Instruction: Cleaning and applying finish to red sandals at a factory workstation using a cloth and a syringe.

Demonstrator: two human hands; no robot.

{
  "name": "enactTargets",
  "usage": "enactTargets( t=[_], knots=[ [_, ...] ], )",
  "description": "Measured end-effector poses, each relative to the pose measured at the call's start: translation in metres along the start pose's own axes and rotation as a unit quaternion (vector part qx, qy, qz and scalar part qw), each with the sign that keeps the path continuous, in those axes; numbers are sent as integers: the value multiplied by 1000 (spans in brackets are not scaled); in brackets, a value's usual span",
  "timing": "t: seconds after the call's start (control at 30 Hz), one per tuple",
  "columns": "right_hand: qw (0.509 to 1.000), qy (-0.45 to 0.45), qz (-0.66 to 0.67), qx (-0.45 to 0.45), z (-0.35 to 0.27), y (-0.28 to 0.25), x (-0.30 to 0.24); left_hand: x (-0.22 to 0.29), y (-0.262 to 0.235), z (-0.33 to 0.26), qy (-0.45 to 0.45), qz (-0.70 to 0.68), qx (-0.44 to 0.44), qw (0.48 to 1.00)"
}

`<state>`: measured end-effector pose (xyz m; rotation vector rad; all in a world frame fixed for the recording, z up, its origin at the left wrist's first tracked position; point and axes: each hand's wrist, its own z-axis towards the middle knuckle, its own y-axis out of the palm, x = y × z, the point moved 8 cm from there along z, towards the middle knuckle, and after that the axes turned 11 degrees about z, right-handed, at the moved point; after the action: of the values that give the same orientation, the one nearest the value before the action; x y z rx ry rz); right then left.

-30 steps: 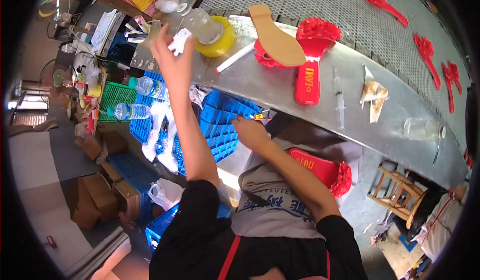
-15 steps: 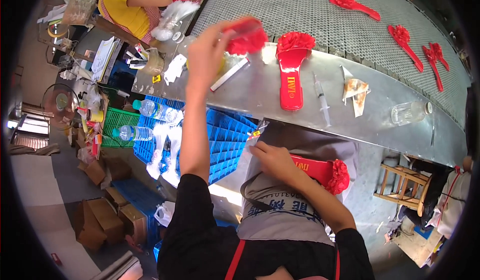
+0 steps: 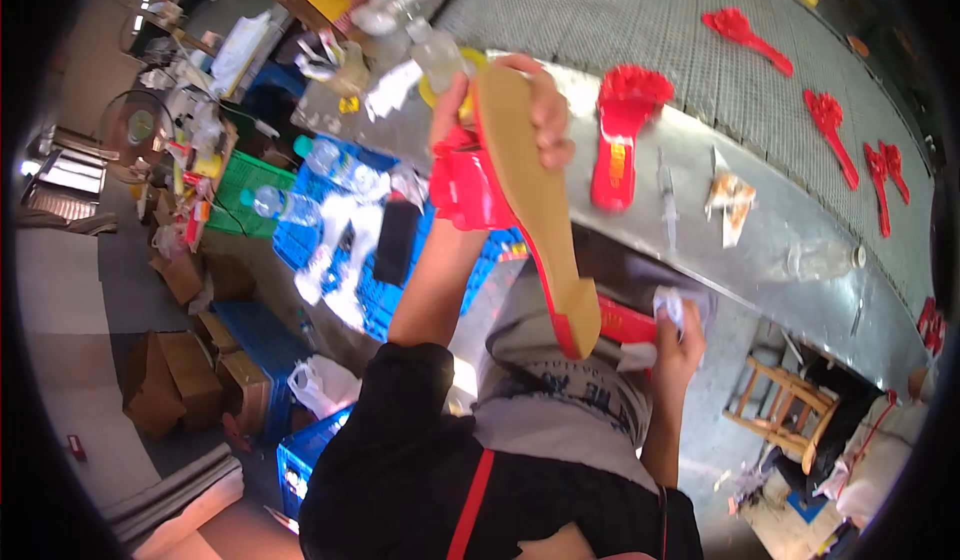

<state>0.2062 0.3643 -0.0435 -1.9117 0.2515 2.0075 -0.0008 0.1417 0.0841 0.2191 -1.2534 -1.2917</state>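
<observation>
Two hands busy. My left hand [image 3: 500, 100] now holds a red wedge sandal [image 3: 520, 210] raised in front of me, sole side toward the camera; half a second ago that hand was just closing on red stuff up at the counter [image 3: 760, 250] edge, and a second ago it was reaching there with nothing red in it. So pick-up looks done, shoe is off the counter and in the air over my lap. Fingers wrapped round the toe end, thumb on one side, tan sole showing. Long axis runs from upper left to lower right: toe up by my hand, heel block pointing down toward my lap. My right hand [image 3: 678, 335] is low by my lap, curled shut on a small white rag [image 3: 668, 305], near the heel, not touching. Another red sandal [image 3: 622, 135] lies flat on the counter just beyond, syringe [image 3: 668, 200] beside it.
</observation>
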Motion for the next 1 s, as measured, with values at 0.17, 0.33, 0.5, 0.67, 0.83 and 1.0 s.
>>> enactTargets(
  t=[0.17, 0.33, 0.5, 0.67, 0.83, 1.0],
  knots=[
    [986, 124, 87, 72, -1, -17, 22, -119, -7, -54, -89, -202, 8, 975],
    [998, -35, -23, 56, -4, -8, -25, -176, -11, -77, -89, -279, -61, 954],
    [974, -173, -148, 6, 7, 7, -57, -202, -17, -76, -134, -314, -109, 934],
    [903, -303, -295, -77, 20, 34, -84, -188, 2, -65, -205, -65, -132, 968],
    [890, -340, -302, -43, 23, 34, -84, -168, -2, -61, -288, 137, -174, 932],
    [868, -366, -334, -10, 25, 30, -89, -155, 10, -56, -272, 218, -53, 936]
  ],
)
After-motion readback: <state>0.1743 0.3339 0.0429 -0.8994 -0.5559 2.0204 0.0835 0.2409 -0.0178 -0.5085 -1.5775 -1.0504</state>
